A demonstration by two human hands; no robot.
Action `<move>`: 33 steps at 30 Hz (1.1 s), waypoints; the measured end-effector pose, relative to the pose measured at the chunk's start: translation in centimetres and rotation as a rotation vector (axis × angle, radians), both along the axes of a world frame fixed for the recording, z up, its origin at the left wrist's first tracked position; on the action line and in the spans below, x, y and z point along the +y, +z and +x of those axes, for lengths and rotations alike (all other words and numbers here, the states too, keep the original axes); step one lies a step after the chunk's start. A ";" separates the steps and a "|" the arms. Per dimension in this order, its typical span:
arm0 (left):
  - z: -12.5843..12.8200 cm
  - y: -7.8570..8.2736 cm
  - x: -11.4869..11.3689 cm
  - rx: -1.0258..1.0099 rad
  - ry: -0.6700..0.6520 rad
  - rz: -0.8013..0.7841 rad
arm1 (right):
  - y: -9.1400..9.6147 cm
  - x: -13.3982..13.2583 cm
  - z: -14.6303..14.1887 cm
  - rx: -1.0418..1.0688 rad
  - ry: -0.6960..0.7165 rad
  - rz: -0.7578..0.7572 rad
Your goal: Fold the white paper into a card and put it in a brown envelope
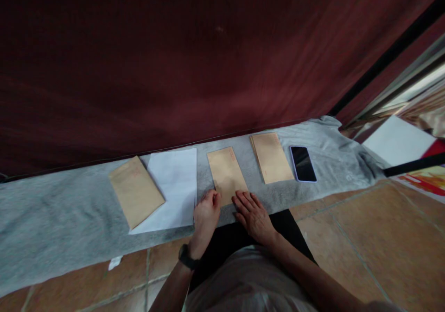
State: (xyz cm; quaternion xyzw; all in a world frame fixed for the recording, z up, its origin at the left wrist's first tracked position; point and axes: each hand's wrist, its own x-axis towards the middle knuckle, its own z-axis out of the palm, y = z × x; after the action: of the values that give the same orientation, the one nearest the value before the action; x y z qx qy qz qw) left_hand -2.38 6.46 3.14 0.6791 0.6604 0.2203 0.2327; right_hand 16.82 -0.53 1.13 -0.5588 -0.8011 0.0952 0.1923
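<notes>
By the near edge of the table (79, 214), I'm resting my right hand (255, 215), loosely spread, on the middle envelope (226, 170) and curling my left hand (207, 213) at its left side, whether pinching I cannot tell, where uneven pressure could be creasing or skewing it.

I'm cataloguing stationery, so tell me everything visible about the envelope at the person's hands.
The envelope is a tan, paper-looking rectangle with faint reddish print by its far right corner. It lies flat on the grey cloth between the white paper and an envelope stack, far end angled leftward. The curled left hand touches its near left edge; the right hand rests on its near right corner.
</notes>
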 end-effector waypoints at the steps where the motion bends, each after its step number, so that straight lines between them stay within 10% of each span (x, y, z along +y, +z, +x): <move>1: 0.3 0.2 0.7 0.029 -0.099 0.076 | -0.1 0.0 0.0 -0.001 -0.001 0.001; 5: 2.8 -0.2 5.7 0.080 -0.413 0.260 | -0.3 0.0 0.0 0.003 -0.005 0.013; 13: 5.4 -1.8 13.1 0.320 -0.591 0.216 | -0.7 0.0 0.0 -0.019 -0.011 0.021; 33: 3.9 -2.6 8.6 0.310 -0.815 0.238 | -0.9 0.1 0.7 0.224 -0.021 0.022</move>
State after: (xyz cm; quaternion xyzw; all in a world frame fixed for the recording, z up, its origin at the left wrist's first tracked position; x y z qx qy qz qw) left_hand 1.55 15.06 0.58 0.9306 0.3365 0.0809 0.1191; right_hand 17.52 -0.46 0.26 -0.5509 -0.7697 0.1460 0.2877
